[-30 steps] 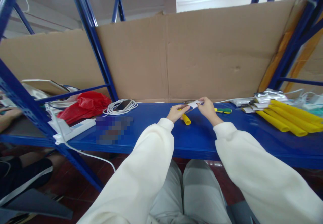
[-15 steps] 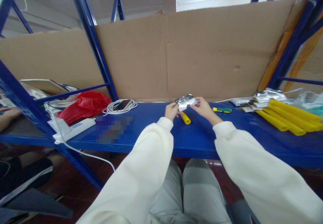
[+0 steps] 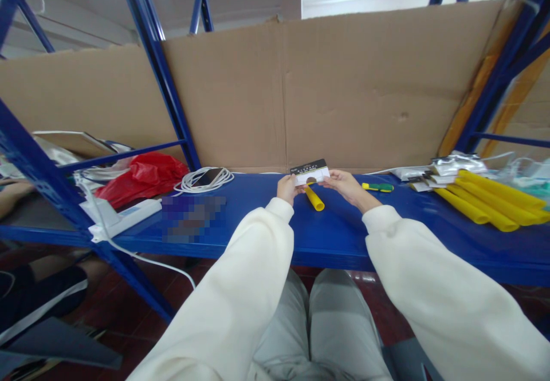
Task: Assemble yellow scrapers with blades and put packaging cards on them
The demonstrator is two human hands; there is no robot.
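Note:
Both hands hold a small flat packet, black along its top and white below, with print too small to read. My left hand is closed on its left edge, and my right hand pinches its lower right corner. Below the packet a yellow tube lies on the blue table, its open end toward me and its far end hidden. To the right of my right hand is a green and yellow screwdriver.
Several yellow tubes and silver packets are piled at the right. On the left are a coiled white cable, a red plastic bag and a white power strip. Cardboard walls the back. A co-worker's arm shows far left.
The packet has turned in my hands: its shiny silver side faced me before, and now a printed black and white side does. My hands have shifted only slightly.

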